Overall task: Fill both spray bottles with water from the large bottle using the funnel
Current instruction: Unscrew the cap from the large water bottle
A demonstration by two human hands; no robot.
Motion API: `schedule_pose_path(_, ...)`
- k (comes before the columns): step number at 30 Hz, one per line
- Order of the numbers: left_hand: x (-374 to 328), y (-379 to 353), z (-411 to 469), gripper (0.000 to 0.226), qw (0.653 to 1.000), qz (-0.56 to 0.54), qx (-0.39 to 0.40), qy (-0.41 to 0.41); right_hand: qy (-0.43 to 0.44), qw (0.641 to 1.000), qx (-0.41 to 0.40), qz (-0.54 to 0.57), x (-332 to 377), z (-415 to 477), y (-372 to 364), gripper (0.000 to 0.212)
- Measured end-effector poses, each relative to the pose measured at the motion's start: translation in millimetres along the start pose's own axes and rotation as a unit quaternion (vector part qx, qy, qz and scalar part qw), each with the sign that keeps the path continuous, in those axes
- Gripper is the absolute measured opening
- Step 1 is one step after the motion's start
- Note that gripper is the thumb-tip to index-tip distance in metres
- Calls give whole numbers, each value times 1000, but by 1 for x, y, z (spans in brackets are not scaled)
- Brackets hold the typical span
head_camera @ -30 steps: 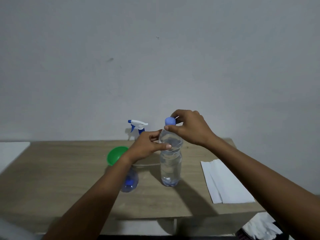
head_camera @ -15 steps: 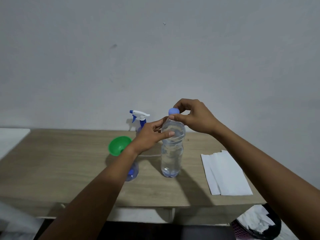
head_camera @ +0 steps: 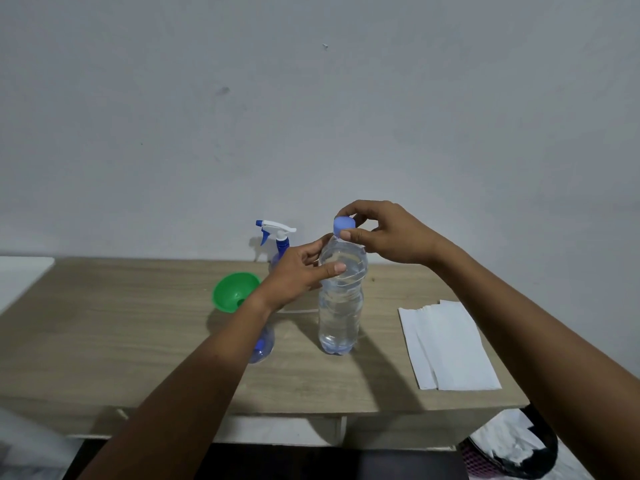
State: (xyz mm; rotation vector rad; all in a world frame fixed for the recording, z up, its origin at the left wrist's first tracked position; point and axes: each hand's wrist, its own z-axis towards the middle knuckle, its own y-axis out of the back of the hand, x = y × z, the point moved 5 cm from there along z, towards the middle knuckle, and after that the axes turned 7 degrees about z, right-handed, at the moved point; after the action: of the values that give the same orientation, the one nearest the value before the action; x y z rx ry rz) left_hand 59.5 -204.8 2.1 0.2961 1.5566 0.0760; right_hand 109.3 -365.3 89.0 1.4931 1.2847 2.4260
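Note:
The large clear water bottle (head_camera: pixel 341 306) stands upright in the middle of the wooden table (head_camera: pixel 121 327). My left hand (head_camera: pixel 298 271) grips its shoulder. My right hand (head_camera: pixel 384 233) pinches the blue cap (head_camera: pixel 343 226) on its neck. A green funnel (head_camera: pixel 235 291) sits in a small open spray bottle whose blue-tinted base (head_camera: pixel 261 348) shows under my left forearm. A second spray bottle with a white and blue trigger head (head_camera: pixel 277 233) stands behind, near the wall, its body mostly hidden by my left hand.
A folded white paper towel (head_camera: pixel 446 344) lies on the table's right part. A dark basket with white contents (head_camera: pixel 512 448) sits on the floor at the lower right. A white surface (head_camera: pixel 20 275) adjoins the table at the left.
Both hands stay on the large bottle and its cap. My right fingers have shifted around the cap. The view has tilted slightly, so everything sits a little higher in frame.

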Motion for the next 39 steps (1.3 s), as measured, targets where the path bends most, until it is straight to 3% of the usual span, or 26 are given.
schedule_pose_path(5,-2,0,-2,61,1000,15,3,7,-15,998,-60,-14,1,1,0,38)
schedule_pose_path(10,-5,-1,-4,61,1000,13,3,5,-2,997,-73,3,3,0,-3,34)
schedule_pose_path(19,-7,-1,-8,62,1000,4,6,17,-11,999,-21,43,-1,-1,-2,20)
schedule_pose_path(24,-7,-2,-7,63,1000,4,9,19,-11,999,-16,41,1,-3,0,24)
schedule_pose_path(30,-5,-1,-5,62,1000,6,18,14,-19,997,-63,40,1,-2,0,33)
schedule_pose_path(39,-4,0,-3,62,999,0,24,25,-18,998,8,52,4,0,3,28)
